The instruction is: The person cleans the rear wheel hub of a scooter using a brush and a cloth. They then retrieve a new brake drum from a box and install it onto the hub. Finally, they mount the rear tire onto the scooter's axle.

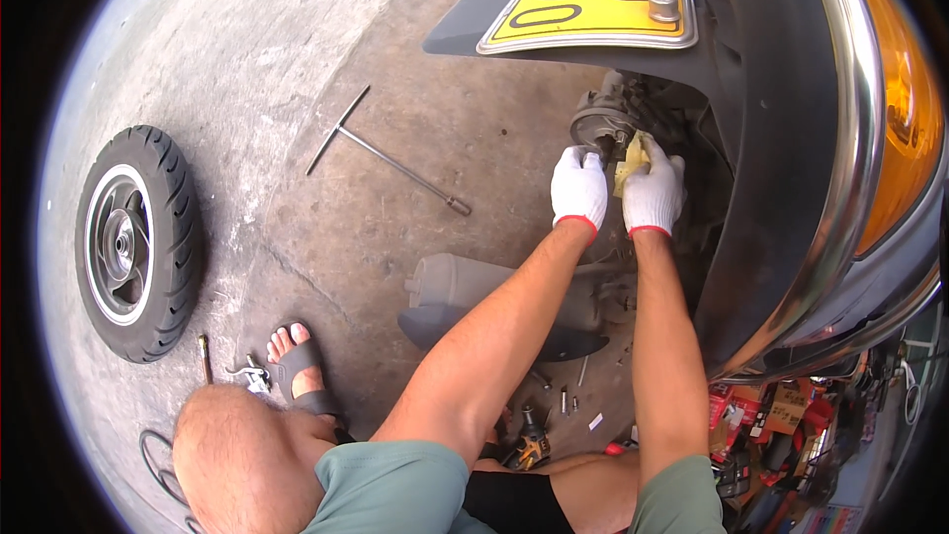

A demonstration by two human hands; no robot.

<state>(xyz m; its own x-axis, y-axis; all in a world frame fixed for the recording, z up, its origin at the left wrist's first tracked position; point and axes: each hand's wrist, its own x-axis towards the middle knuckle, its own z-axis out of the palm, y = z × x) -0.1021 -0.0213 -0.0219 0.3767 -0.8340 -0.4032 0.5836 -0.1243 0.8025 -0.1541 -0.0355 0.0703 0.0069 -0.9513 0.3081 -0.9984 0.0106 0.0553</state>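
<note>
Both my hands wear white knit gloves with red cuffs, and both are at the round grey wheel hub [599, 121], a brake assembly under the scooter's rear fender. My left hand [578, 190] has its fingers curled against the hub's near side; what its fingertips pinch is hidden. Just to its right, my right hand [654, 193] is closed on a crumpled yellow piece of sandpaper or cloth [632, 160], pressed near the hub. Above them hangs the yellow license plate [593, 0], bolted to the dark fender.
A removed wheel with tire [183, 237] stands at the left. On the concrete lie a T-handle socket wrench [395, 166], a brake caliper [255, 376], a power drill [534, 438] and small sockets [564, 400]. The grey exhaust muffler [460, 287] lies below my forearms. Boxes [788, 405] crowd the lower right.
</note>
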